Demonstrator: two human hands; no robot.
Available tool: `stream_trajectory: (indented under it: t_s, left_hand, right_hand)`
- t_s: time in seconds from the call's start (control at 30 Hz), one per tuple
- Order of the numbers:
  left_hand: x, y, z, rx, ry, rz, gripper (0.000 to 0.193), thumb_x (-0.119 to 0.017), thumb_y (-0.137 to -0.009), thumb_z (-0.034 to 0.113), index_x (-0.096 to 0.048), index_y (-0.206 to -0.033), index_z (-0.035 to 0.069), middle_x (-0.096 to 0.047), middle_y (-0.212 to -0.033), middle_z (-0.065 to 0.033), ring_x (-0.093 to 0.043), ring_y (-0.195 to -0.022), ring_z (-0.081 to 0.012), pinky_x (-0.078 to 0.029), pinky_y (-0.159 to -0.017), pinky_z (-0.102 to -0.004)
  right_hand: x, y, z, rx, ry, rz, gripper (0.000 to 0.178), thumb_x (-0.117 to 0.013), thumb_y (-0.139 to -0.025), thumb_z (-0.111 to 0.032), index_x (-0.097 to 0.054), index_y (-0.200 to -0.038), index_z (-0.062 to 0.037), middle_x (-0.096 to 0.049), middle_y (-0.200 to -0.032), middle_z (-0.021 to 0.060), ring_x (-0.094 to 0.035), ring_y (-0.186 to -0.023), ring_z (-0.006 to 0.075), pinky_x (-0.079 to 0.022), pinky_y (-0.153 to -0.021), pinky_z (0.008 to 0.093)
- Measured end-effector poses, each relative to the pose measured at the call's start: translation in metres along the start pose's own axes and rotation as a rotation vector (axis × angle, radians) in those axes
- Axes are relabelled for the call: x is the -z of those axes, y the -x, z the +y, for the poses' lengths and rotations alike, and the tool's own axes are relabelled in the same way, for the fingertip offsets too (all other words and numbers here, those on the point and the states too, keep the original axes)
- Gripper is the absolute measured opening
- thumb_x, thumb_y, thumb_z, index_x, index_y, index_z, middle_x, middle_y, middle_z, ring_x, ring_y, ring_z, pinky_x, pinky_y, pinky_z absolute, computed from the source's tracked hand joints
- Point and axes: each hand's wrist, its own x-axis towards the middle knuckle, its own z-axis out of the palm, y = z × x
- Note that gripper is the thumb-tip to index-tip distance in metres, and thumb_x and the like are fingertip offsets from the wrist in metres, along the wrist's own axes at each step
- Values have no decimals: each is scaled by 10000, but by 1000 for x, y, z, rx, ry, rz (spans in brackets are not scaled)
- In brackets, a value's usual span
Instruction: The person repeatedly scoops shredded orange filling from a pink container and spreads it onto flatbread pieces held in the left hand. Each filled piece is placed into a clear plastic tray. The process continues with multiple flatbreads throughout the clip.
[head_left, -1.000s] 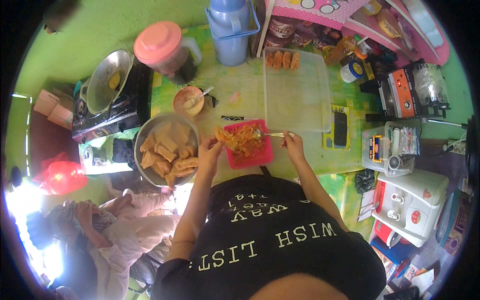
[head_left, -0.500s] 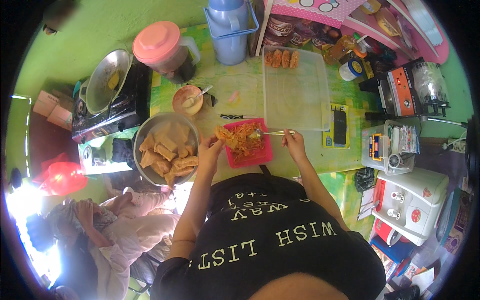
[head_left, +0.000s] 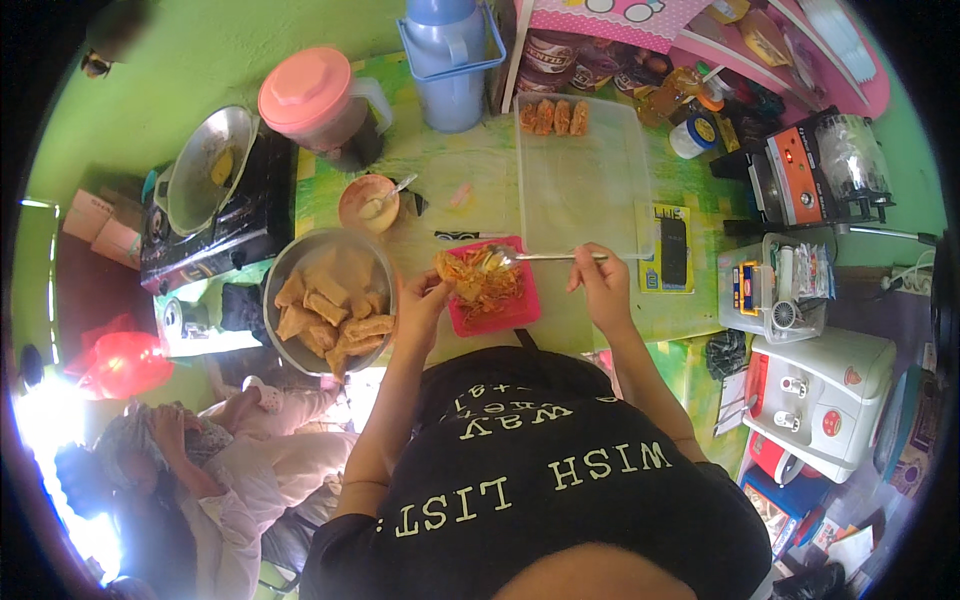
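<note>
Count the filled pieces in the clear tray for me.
4 filled pieces, side by side in one row along the far edge of the clear tray, starting at its left corner. None seems hidden.

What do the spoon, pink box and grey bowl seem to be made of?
Spoon: probably polished metal; its handle shines silver. Pink box: likely smooth plastic, given its bright colour. Grey bowl: perhaps metal, its wall dull silvery; plastic is possible.

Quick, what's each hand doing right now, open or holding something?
Left hand: closed, holding a piece of food at the pink tub.
Right hand: closed, holding a spoon by its handle.
</note>
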Motion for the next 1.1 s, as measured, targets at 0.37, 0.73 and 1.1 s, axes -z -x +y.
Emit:
stream_trajectory:
  t_s: [0.37,0.73,1.1]
  left_hand:
    - [-31,13,33,23,229,2,258,-561,-827,64,-517,-1053,-54,-569,-920,-67,-528,-766,-100,-439,-699,-204]
    - [-44,8,38,27,402,16,179,-531,-841,51,-520,-998,-36,-535,-898,-56,-538,-764,-118,-463,-716,-220]
    - [-43,4,34,6,281,-7,207,-507,-864,98,-496,-1015,-43,-528,-946,-75,-519,-888,-159,-433,-844,-300]
  right_hand:
    - [-34,25,-42,718,602,-160,100,-584,-779,-58,-596,-851,9,-544,-609,96,-521,-513,243,-402,-471,320]
    - [-36,34,-11,939,744,-180,304,-643,-743,-86,-592,-1025,15,-489,-563,46,-472,-468,191,-366,-432,308]
    - [-34,33,-13,932,695,-144,286,-620,-771,-78,-591,-1039,18,-487,-556,47,-466,-457,188,-361,-433,302]
